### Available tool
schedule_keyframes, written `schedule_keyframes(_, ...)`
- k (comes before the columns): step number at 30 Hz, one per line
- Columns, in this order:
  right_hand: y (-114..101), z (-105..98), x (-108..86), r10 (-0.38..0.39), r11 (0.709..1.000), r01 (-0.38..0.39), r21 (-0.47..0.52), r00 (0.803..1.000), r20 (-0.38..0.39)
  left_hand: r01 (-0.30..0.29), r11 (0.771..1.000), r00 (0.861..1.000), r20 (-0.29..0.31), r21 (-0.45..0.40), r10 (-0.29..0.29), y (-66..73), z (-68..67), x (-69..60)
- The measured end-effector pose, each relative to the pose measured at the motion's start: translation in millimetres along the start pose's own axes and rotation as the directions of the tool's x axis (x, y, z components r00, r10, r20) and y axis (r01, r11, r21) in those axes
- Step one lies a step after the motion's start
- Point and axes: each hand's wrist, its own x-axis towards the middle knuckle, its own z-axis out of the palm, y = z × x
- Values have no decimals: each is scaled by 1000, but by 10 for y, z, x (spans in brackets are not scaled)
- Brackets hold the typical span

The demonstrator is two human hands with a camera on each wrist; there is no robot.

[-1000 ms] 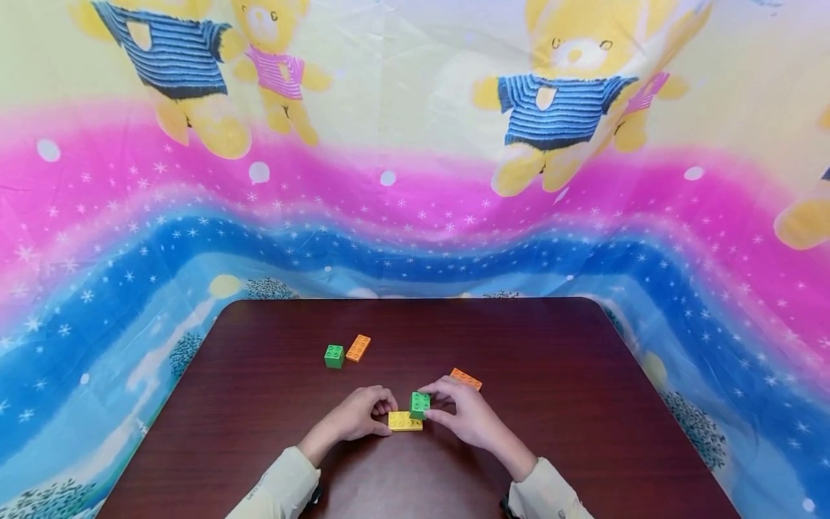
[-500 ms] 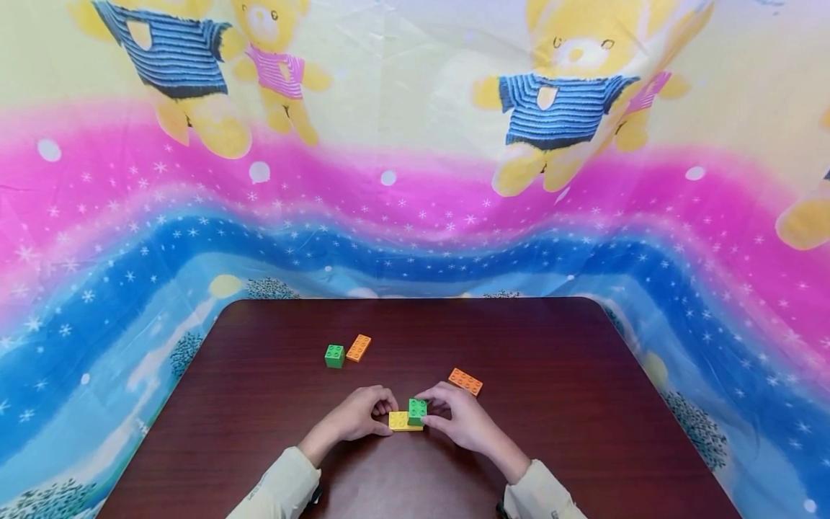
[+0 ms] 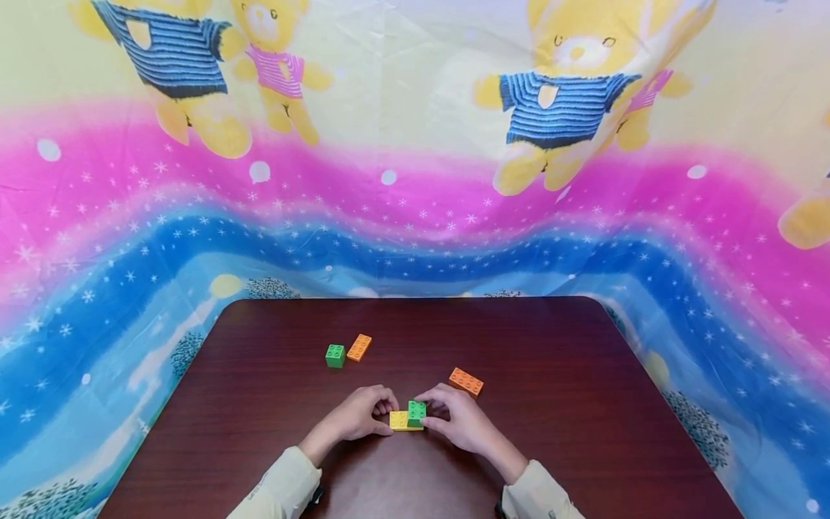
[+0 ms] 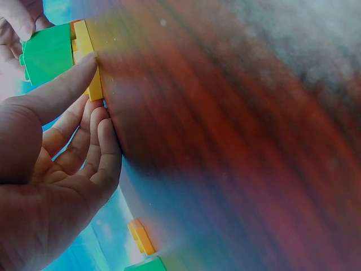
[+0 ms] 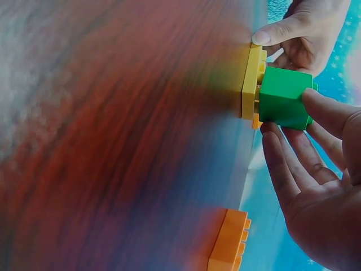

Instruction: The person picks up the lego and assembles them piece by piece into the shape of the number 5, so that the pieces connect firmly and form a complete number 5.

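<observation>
- Fingers of right hand [image 3: 465, 418]: pinching green block [image 5: 284, 97] over yellow block [image 5: 250, 83], for alignment, I judge.
- Left hand [image 3: 355, 415]: pinching yellow block, presumably bracing it.

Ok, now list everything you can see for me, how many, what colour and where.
Yellow block: one, yellow, centre of the table, towards the person
Held green block: one, green, over the yellow block's right half; whether fully seated is unclear
Loose green block: one, green, further back, left of centre
Left orange block: one, orange, beside the loose green block
Right orange block: one, orange, right of centre
Table: one, dark reddish-brown, beneath the blocks
Cloth: one, multicoloured with printed bears, behind the table
Sleeves: two, pale, on the forearms
Left hand: one, bare, pinching the yellow block
Right hand: one, bare, pinching the held green block
</observation>
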Motion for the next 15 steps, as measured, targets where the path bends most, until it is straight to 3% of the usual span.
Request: schedule_keyframes(15, 43, 1, 5, -10, 1000, 10, 22, 1000, -1, 37, 999, 999, 11, 12, -37, -27, 21, 22)
